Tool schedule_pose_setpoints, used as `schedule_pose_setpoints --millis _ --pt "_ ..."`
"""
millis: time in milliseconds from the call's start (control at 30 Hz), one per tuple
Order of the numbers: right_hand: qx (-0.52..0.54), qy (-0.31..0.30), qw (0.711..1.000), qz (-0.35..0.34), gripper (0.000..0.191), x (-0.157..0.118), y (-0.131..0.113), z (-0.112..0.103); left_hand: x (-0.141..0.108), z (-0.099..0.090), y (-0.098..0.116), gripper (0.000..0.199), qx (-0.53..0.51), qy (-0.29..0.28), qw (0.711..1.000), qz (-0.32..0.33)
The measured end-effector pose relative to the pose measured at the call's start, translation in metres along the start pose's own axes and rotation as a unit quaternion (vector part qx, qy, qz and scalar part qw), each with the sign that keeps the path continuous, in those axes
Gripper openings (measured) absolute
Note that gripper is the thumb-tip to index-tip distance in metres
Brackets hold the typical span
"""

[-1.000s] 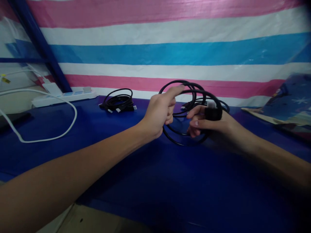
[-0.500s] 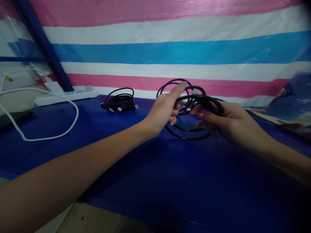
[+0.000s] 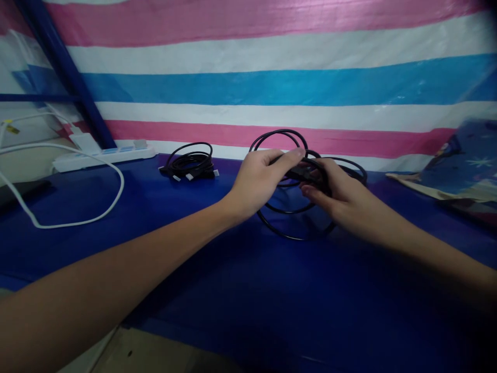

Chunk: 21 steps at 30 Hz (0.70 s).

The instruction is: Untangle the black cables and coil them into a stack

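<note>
Between the two hands, above the blue counter: one black cable, wound in loose loops.

Left hand: fingers curled over the top of the loops, thumb and forefinger stretched toward the right hand, closed on the black cable. Forearm runs in from the lower left.

Right hand: palm down, fingers folded around the same bundle where the strands cross, closed on it. The fingertips of both hands meet over the gathered strands; whether they touch cannot be told.

Black cable, position: upper loops rise behind the left hand against the striped sheet; lower loop hangs beneath both hands, down to the counter surface or just above it, contact not clear. Further strands trail out past the right hand to its right.

Left of the left hand, farther back on the counter: a second cable bundle, black, coiled tight, with pale plug ends showing, lying well apart from the hands.

Farther left: white power strip along the back edge, and a white cord lying in a wide curve on the counter.

Right of the right hand, at the far edge: patterned blue cloth, lying on the counter.
</note>
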State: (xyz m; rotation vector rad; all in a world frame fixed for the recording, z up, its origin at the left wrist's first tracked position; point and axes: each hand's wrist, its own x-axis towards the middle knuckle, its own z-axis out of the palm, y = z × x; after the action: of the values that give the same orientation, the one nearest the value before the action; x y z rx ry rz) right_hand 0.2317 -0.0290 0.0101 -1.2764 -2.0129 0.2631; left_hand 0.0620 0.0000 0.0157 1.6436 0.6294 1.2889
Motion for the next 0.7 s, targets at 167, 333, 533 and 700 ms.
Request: schedule_pose_setpoints --millis 167,333,533,700 --pt "0.000 0.002 1.000 0.030 0.033 0.000 0.004 0.001 0.006 -0.009 -0.001 0.033 -0.119 0.040 0.989 -0.074" --pt "0.173 0.057 0.983 0.025 0.034 -0.003 -0.003 0.001 0.006 -0.012 -0.002 0.040 -0.084 -0.029 0.990 -0.105" --pt "0.108 0.067 0.992 0.006 0.055 -0.008 -0.008 -0.006 -0.002 0.000 0.001 0.052 -0.046 -0.161 0.977 -0.133" --pt "0.026 -0.012 0.998 -0.048 0.057 -0.003 -0.004 -0.014 -0.001 -0.010 0.012 0.042 -0.086 -0.297 0.925 -0.220"
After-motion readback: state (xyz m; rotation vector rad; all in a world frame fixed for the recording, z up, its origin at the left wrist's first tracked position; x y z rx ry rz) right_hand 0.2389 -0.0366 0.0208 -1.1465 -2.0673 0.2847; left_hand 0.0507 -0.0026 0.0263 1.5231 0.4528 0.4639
